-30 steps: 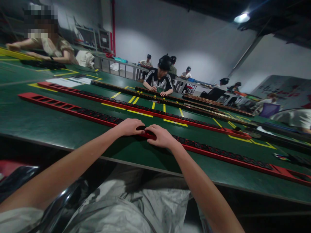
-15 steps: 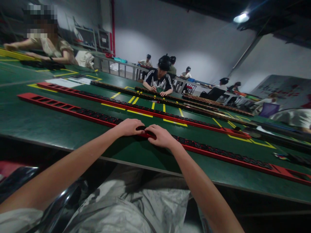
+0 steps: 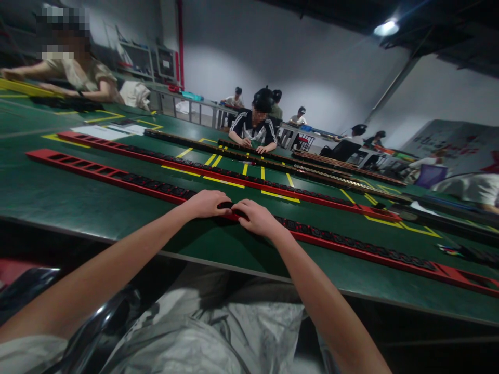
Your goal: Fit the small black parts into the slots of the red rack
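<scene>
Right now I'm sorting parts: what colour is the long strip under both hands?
Red strip, with black inserts, clearest in the head view.

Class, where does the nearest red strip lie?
Head view: the nearest red strip lies across the green table, under the left hand and right hand.

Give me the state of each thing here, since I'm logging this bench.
Left hand: palm down on the near red strip, fingers curled.
Right hand: palm down on the same strip, beside the left.
Near red strip: flat on the table, black sockets in the middle, slots empty at both ends.
Far red strip: flat, untouched.
Table: green, with yellow lines.
</scene>
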{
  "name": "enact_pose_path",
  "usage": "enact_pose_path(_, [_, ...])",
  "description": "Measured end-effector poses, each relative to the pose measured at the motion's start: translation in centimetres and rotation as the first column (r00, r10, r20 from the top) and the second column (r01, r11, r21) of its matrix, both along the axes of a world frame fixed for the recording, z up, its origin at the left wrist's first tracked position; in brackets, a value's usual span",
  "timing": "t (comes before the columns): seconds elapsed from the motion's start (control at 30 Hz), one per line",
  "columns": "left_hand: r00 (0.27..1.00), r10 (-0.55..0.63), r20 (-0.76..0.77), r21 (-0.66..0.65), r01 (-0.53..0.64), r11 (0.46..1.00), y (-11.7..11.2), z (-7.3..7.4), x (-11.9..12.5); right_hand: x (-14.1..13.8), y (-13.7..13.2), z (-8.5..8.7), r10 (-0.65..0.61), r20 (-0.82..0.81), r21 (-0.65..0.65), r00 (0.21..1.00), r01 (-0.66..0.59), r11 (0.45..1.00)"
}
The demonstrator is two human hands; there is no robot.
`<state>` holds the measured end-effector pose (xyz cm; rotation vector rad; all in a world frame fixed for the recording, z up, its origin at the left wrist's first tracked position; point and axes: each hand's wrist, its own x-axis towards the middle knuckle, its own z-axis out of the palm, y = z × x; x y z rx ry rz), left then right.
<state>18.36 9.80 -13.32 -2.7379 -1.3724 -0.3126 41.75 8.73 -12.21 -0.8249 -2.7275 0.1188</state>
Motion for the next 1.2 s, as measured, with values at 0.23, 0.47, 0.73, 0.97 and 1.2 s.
enact_pose_path(0.23, [1.000, 0.002, 0.000, -0.007, -0.002, 1.000, 0.1, -0.1, 0.0, 0.1, 0.0, 0.0, -0.011, 0.001, 0.004, 1.000, 0.011, 1.000])
enact_pose_path(0.47, [1.000, 0.003, -0.002, -0.008, -0.003, 1.000, 0.0, 0.1, 0.1, 0.0, 0.0, 0.1, -0.028, 0.000, -0.006, 1.000, 0.028, 1.000])
enact_pose_path(0.73, [1.000, 0.016, 0.000, 0.000, -0.016, 1.000, -0.2, 0.2, 0.2, 1.2, 0.6, 0.8, -0.024, 0.014, -0.071, 1.000, 0.025, 0.997])
enact_pose_path(0.97, [1.000, 0.022, 0.000, -0.007, -0.022, 1.000, -0.3, 0.4, 0.3, 3.4, 1.2, 1.8, -0.144, 0.076, -0.193, 0.987, 0.156, 0.969])
enact_pose_path(1.2, [1.000, 0.002, -0.005, 0.007, -0.002, 1.000, -0.3, 0.4, 0.3, 3.3, 1.0, 1.6, -0.107, 0.052, -0.131, 0.993, 0.113, 0.985])
